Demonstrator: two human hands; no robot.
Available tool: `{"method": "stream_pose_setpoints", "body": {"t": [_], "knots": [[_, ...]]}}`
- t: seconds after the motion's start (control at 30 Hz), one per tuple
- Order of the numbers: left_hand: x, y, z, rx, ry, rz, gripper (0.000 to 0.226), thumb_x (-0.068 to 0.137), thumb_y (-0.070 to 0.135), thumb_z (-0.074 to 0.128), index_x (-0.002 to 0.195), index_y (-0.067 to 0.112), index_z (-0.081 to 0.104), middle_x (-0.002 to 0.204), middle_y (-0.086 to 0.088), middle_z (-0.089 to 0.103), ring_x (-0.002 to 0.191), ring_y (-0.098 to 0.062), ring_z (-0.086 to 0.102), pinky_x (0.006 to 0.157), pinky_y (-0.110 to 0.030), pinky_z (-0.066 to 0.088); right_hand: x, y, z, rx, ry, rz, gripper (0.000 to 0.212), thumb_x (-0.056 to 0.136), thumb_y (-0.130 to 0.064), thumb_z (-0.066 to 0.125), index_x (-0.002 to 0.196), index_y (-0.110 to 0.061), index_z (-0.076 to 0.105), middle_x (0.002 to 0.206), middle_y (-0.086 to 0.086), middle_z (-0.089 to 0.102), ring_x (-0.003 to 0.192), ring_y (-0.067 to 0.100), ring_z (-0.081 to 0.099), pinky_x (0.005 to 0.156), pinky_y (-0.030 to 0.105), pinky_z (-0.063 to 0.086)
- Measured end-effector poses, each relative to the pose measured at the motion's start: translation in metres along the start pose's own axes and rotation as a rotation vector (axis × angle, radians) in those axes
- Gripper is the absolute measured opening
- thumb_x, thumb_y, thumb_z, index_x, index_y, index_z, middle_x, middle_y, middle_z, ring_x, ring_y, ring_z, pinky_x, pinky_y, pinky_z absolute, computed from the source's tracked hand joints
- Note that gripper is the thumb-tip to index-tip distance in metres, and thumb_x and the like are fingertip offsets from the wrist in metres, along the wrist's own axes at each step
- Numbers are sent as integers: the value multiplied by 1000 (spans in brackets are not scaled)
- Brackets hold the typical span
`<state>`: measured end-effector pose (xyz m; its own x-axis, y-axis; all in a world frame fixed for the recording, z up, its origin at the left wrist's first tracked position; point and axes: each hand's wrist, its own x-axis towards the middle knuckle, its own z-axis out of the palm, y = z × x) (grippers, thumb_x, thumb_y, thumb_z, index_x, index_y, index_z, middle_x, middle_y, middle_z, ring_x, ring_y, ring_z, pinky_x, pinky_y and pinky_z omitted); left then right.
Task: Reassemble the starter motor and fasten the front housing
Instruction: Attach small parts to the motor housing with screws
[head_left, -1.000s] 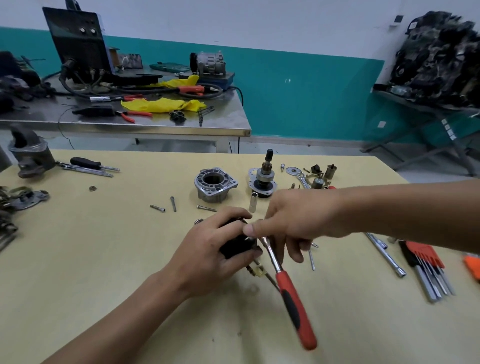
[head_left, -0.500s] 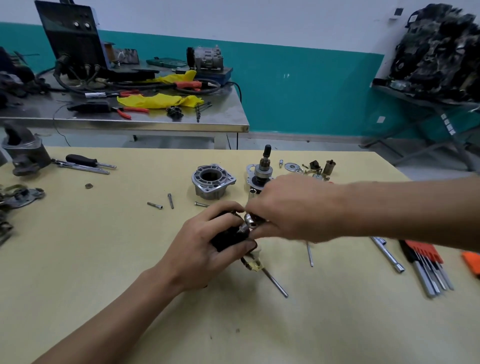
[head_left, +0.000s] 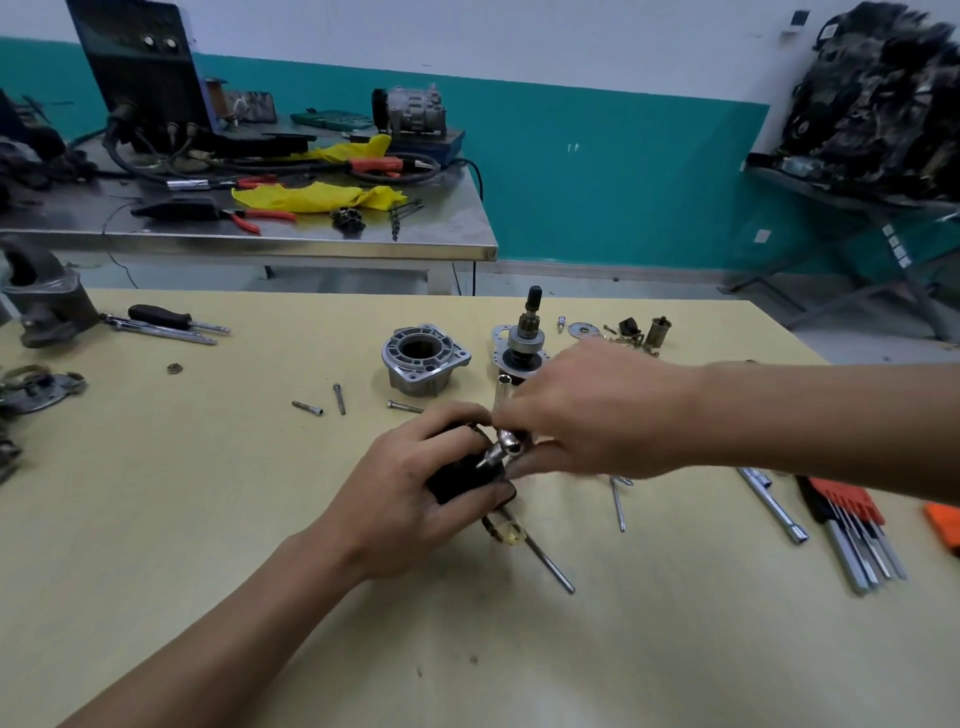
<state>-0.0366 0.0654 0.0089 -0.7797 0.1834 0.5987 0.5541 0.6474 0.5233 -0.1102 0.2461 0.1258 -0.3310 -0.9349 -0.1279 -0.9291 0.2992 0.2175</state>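
Note:
My left hand (head_left: 410, 499) grips the black starter motor body (head_left: 460, 480) just above the yellow table (head_left: 208, 545). A long through bolt (head_left: 548, 564) and a yellowish connector (head_left: 506, 535) stick out below it. My right hand (head_left: 592, 415) is closed on a silver ratchet head (head_left: 506, 447) pressed against the body's top; its handle is hidden under my palm. The silver front housing (head_left: 423, 364) stands behind on the table. To its right, the pinion shaft assembly (head_left: 522, 343) stands upright with a loose socket (head_left: 503, 389) in front.
Three short bolts (head_left: 339, 399) lie left of the housing, and a nut (head_left: 175, 369) farther left. Small parts (head_left: 628, 330) sit at the back right. A socket extension (head_left: 774, 504), red hex key set (head_left: 847, 506) and long screw (head_left: 618, 504) lie right. A screwdriver (head_left: 166, 318) lies left.
The ratchet's red handle, which hung down toward me, has swung up out of sight under my right hand. My right hand has shifted over the motor body.

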Motion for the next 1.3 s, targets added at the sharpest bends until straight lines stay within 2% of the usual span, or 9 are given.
{"method": "stream_pose_setpoints", "body": {"t": [0.13,0.3,0.43,0.6,0.77,0.93,1.07,1.2,1.3], "knots": [[-3,1,1,42,6,17,30,88,39,68,92,9,71,118,0,63,95,-23,67,75,-43,55,1,-5,0,781,-195,315,45,96,-51,57,78,-10,66,59,0,70,53,11,67,49,19,47],[0,2,0,36,-9,22,31,89,36,68,91,5,69,117,-1,63,92,-24,64,73,-42,54,-7,-6,14,-55,62,32,29,105,-43,38,106,-17,51,91,-1,61,80,24,58,71,39,50],[-2,3,-1,42,-16,24,31,89,38,68,93,8,72,118,-2,63,97,-23,66,76,-42,55,-4,-9,-1,571,-98,198,42,96,-50,56,80,-13,68,67,2,73,57,15,68,52,20,48],[0,2,0,50,-8,42,35,88,37,68,94,3,70,118,-5,64,94,-27,65,75,-42,55,-5,-5,12,-12,90,19,26,104,-39,43,107,-17,55,88,-2,63,79,21,58,70,32,44],[-2,1,-2,6,-1,32,29,89,36,69,92,7,71,117,-2,63,95,-24,66,75,-42,55,-1,-9,0,579,-53,179,39,95,-49,58,79,-15,66,59,-2,67,51,10,61,51,23,45],[0,-1,-2,15,-26,36,34,89,37,68,96,4,69,117,-3,63,95,-24,64,76,-41,54,-4,-2,13,43,101,53,25,105,-36,42,112,-18,56,91,-2,67,82,22,61,76,25,37],[-1,-2,-4,1,-18,26,31,89,38,68,94,8,70,117,0,62,96,-22,65,77,-42,54,1,-3,3,495,-61,127,39,96,-48,58,80,-13,65,61,1,70,52,12,64,51,24,49],[1,-2,-3,1,-12,34,32,89,37,68,93,5,68,115,-3,63,94,-22,64,76,-40,54,-3,-4,19,-83,183,-17,21,103,-37,47,106,-18,57,85,-1,66,79,22,60,70,35,45],[1,-2,-4,-12,-5,18,31,88,38,68,93,7,70,115,0,62,97,-19,65,78,-40,54,2,-3,6,486,1,178,33,99,-45,55,96,-15,66,74,0,68,67,17,62,60,31,45]]}}
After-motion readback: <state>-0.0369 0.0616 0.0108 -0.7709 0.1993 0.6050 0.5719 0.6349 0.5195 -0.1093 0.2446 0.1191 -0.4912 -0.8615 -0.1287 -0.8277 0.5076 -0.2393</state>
